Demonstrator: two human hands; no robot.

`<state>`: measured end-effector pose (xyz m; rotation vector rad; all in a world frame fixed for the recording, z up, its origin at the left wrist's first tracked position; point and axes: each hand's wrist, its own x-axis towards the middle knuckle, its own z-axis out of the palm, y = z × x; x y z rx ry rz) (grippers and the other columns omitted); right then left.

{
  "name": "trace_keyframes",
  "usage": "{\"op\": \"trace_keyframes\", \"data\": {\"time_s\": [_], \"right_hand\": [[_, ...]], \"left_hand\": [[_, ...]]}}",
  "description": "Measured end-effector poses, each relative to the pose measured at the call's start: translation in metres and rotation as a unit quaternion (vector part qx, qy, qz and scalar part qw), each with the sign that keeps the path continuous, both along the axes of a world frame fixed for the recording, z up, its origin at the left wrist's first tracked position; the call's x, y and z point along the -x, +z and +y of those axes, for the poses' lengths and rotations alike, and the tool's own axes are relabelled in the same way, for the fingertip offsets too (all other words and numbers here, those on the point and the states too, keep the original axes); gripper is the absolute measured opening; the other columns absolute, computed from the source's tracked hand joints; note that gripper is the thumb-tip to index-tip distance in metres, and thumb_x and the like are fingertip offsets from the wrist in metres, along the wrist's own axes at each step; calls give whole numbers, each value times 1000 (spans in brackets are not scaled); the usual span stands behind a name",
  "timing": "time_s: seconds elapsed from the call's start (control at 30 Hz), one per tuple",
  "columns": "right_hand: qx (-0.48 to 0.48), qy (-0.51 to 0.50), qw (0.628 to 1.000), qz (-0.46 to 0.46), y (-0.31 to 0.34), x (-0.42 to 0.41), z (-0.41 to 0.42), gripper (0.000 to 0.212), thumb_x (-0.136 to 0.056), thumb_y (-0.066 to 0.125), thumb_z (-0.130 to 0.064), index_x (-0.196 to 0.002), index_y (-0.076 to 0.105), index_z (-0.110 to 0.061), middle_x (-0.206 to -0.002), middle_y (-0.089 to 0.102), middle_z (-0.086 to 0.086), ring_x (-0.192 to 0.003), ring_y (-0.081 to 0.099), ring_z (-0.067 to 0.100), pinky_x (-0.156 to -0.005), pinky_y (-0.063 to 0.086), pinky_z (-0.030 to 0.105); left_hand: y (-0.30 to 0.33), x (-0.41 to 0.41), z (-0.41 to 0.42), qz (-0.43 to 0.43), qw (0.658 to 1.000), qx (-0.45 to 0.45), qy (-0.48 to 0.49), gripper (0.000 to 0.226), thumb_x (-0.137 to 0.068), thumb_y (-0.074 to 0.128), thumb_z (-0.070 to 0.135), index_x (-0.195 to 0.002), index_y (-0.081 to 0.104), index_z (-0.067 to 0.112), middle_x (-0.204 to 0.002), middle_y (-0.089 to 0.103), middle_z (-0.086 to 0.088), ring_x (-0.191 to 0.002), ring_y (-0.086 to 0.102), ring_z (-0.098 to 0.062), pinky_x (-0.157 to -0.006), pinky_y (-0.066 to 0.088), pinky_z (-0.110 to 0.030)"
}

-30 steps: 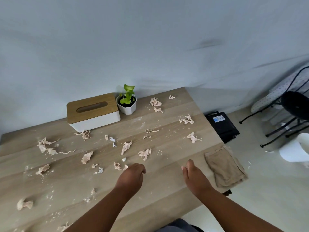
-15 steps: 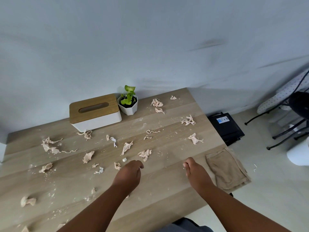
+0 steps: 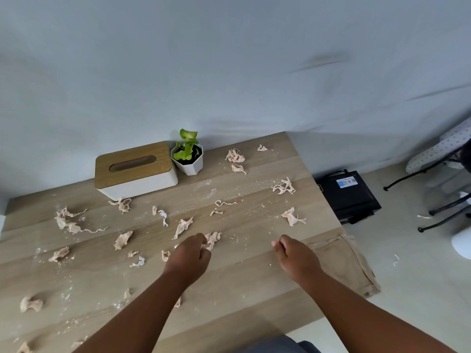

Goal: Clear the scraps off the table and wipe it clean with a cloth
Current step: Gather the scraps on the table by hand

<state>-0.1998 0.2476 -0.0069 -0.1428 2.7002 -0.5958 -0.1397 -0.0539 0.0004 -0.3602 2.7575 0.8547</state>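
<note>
Several pinkish torn scraps and fine white crumbs lie scattered over the light wooden table (image 3: 254,281). My left hand (image 3: 190,257) is low over the table's middle, fingers curled, and its fingertips pinch the lower edge of one scrap (image 3: 213,238). My right hand (image 3: 297,258) hovers to the right with fingers loosely curled and holds nothing. A folded tan cloth (image 3: 341,263) lies at the table's right edge just beyond my right hand, partly hanging over. Other scraps lie at the right (image 3: 291,216) and the far left (image 3: 67,221).
A white tissue box with a wooden lid (image 3: 135,170) and a small potted plant (image 3: 188,155) stand against the wall at the back. A black box (image 3: 348,193) sits on the floor right of the table, with black chair legs (image 3: 443,212) farther right.
My left hand has moved forward and to the right onto the scrap in the middle. My right hand has moved slightly forward, its fingers still curled.
</note>
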Motion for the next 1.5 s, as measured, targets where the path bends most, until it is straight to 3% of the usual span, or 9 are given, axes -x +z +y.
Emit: {"op": "trace_keyframes", "data": {"time_s": [0.33, 0.6, 0.73, 0.87, 1.0, 1.1, 1.2, 1.37, 1.5], "right_hand": [[32, 16, 992, 122, -4, 53, 32, 22, -97, 62, -35, -96, 60, -13, -95, 57, 2, -81, 57, 23, -65, 49, 35], [-18, 47, 989, 138, -16, 84, 44, 42, -89, 70, -45, -115, 60, -13, -101, 55, 7, -91, 57, 29, -69, 55, 41], [-56, 81, 988, 123, -26, 90, 48, 53, -90, 68, -48, -129, 58, -14, -105, 56, 13, -93, 57, 32, -69, 55, 41], [-75, 125, 976, 163, -33, 90, 48, 40, -89, 74, -40, -117, 66, -12, -95, 59, 14, -80, 60, 33, -63, 54, 40], [-77, 140, 971, 178, -37, 91, 44, 21, -92, 73, -27, -102, 68, -10, -87, 58, 11, -71, 58, 30, -57, 52, 39], [-87, 148, 970, 171, -37, 90, 40, 14, -94, 71, -20, -99, 68, -7, -86, 61, 11, -69, 58, 29, -54, 51, 39], [-84, 149, 972, 163, -36, 89, 37, 12, -96, 68, -16, -98, 67, -4, -85, 64, 13, -69, 59, 30, -55, 50, 40], [-51, 145, 981, 117, -32, 86, 36, 12, -102, 58, -11, -106, 62, 0, -94, 64, 15, -76, 62, 31, -59, 49, 39], [-10, 122, 988, 97, -30, 77, 36, 9, -97, 63, -4, -103, 60, 2, -90, 63, 15, -64, 58, 30, -53, 40, 32]], "left_hand": [[-17, 16, 16, -56, 993, 106, 16, 65, -91, 60, 58, -136, 42, 14, -127, 58, -13, -124, 55, -35, -99, 49, -44], [-21, 23, 26, -42, 978, 202, -17, 86, -88, 28, 75, -140, 47, 9, -118, 58, -18, -116, 56, -37, -95, 52, -47], [-26, 25, 35, -51, 973, 226, -13, 71, -95, 43, 67, -137, 50, 10, -116, 55, -18, -108, 59, -37, -87, 55, -46], [-29, 26, 39, -58, 962, 263, -49, 65, -100, 24, 55, -133, 54, 8, -114, 56, -18, -99, 59, -36, -86, 52, -46], [-33, 27, 39, -123, 938, 302, -116, 56, -105, 1, 29, -138, 43, 11, -134, 46, -13, -113, 49, -31, -90, 42, -44], [-21, 34, 43, -114, 947, 284, -102, 28, -104, 43, 19, -121, 58, 4, -117, 58, -14, -98, 60, -32, -79, 53, -43], [-10, 36, 46, -66, 954, 274, -107, 31, -56, 86, -2, -81, 68, 0, -77, 61, -16, -57, 62, -29, -48, 52, -30], [-19, 33, 40, -72, 984, 161, -18, 14, -98, 50, 9, -112, 50, 8, -106, 60, -14, -95, 64, -37, -72, 45, -42], [-23, 29, 40, -62, 991, 109, 35, 10, -101, 41, 12, -103, 50, 13, -102, 57, -9, -95, 59, -36, -70, 35, -37]]}}
